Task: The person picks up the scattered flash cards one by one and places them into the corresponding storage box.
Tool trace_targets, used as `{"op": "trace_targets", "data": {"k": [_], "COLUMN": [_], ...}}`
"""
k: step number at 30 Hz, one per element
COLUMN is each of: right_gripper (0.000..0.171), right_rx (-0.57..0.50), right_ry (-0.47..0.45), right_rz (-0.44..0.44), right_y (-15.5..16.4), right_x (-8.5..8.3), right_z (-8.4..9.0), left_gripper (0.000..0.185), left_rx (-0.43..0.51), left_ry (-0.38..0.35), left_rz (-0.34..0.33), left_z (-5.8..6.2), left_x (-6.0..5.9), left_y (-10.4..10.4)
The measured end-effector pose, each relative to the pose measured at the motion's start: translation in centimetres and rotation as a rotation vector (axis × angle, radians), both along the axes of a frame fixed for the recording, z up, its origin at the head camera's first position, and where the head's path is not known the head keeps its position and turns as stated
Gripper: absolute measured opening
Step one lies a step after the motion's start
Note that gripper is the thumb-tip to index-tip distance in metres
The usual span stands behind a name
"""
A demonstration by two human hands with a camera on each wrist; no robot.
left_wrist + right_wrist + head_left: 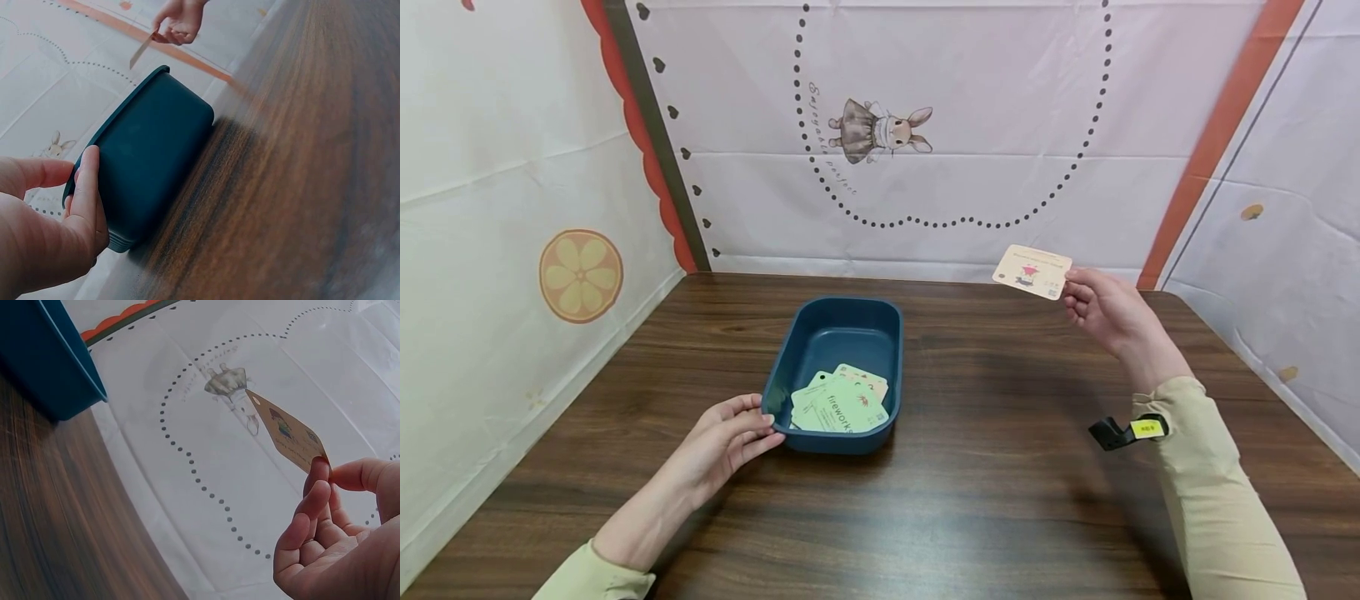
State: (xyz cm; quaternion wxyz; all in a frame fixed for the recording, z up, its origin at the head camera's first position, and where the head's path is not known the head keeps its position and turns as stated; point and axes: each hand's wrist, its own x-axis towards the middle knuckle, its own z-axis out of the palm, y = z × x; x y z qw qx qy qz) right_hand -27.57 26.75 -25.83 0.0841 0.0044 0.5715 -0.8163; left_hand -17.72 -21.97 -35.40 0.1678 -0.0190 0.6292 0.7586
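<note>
A dark blue plastic bin (pixel 898 350) stands on the brown wooden table. My left hand (pixel 718 442) pinches its near left rim between thumb and fingers, as the left wrist view also shows with the bin's outer wall (pixel 147 150). Several cards (pixel 842 404), mostly pale green, lie overlapped in the near part of the bin; the top one reads "fireworks". To the right, above the table's far side, my right hand (pixel 1108 312) pinches a cream picture card (pixel 1033 271) by one corner. In the right wrist view the card (pixel 287 431) is tilted, held between thumb and forefinger.
The wooden table (pixel 985 500) runs back to a white printed cloth (pixel 985 108) with a rabbit figure. Cloth walls also rise at left and right. A black strap with a yellow tag (pixel 1146 428) is on the right wrist.
</note>
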Motion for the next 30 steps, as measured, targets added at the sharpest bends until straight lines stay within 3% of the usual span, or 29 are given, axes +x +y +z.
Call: {"op": "trace_targets", "data": {"k": [8,30], "right_gripper": [0.005,0.017], "right_rx": [0.014,0.092], "right_ry": [0.061,0.069], "right_rz": [0.04,0.104], "right_y": [-1.2,-5.8], "right_x": [0.3,-0.1], "right_z": [0.1,-0.1], "left_gripper": [0.031,0.032], "left_rx": [0.002,0.007], "left_ry": [0.006,0.005], "left_rz": [-0.007,-0.004], "left_z": [0.1,-0.1], "left_x": [-0.1,0.0], "left_y": [0.1,0.1]}}
